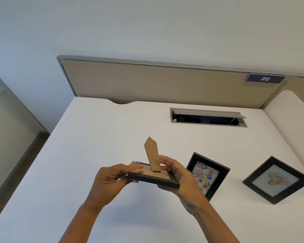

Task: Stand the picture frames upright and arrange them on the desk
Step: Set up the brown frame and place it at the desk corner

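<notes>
I hold a black picture frame [153, 180] face down above the white desk [98, 137], back side up. Its brown cardboard stand [152, 154] sticks up from the back. My left hand [111, 178] grips the frame's left edge, thumb on the backing. My right hand [179, 176] grips the right edge, fingers behind the stand. A second black frame [209, 174] with a birthday picture lies flat on the desk just right of my right hand. A third black frame [277, 179] with a pale picture lies flat further right.
An open cable hatch [207, 118] is set into the desk at the back right. A beige partition [165, 81] with a "212" label [265, 78] closes the desk's far edge. The desk's left edge drops to the floor [16, 169].
</notes>
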`<control>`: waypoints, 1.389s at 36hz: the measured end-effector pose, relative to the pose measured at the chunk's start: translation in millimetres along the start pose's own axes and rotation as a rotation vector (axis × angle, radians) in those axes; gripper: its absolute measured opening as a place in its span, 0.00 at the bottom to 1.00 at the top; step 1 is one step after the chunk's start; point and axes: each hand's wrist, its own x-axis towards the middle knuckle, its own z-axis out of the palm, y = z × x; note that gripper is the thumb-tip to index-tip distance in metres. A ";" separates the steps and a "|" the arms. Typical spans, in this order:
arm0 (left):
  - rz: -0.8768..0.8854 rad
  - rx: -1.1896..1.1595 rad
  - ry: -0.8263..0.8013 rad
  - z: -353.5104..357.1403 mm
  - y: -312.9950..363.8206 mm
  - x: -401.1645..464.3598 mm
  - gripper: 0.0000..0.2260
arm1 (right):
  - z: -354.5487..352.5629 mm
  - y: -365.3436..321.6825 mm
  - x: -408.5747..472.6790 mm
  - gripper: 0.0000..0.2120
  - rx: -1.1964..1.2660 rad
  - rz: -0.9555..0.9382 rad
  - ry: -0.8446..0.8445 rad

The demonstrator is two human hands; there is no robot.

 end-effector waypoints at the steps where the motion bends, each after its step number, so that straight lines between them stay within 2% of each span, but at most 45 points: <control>1: -0.007 0.004 -0.007 0.3 0.1 0.7 0.10 | -0.3 1.0 0.1 0.36 0.015 0.015 0.003; 7: -0.069 -0.016 -0.013 2.2 2.3 6.2 0.12 | -1.4 4.5 -0.5 0.29 0.057 0.093 0.047; 11: -0.130 -0.046 0.013 6.3 -2.6 12.3 0.12 | 1.3 6.7 -1.2 0.24 0.173 0.143 0.077; 25: -0.362 -0.197 -0.020 32.0 -44.1 42.5 0.15 | 9.8 32.6 4.5 0.18 0.474 0.374 0.245; 36: -0.436 -0.227 -0.032 42.4 -65.2 52.2 0.15 | 9.3 41.9 11.6 0.21 0.551 0.464 0.342; 44: -0.453 -0.221 -0.034 46.4 -76.2 50.2 0.15 | 5.7 50.9 14.4 0.19 0.547 0.495 0.358; 50: -0.462 -0.195 -0.035 48.4 -81.9 48.2 0.14 | 3.6 54.5 16.4 0.23 0.560 0.504 0.362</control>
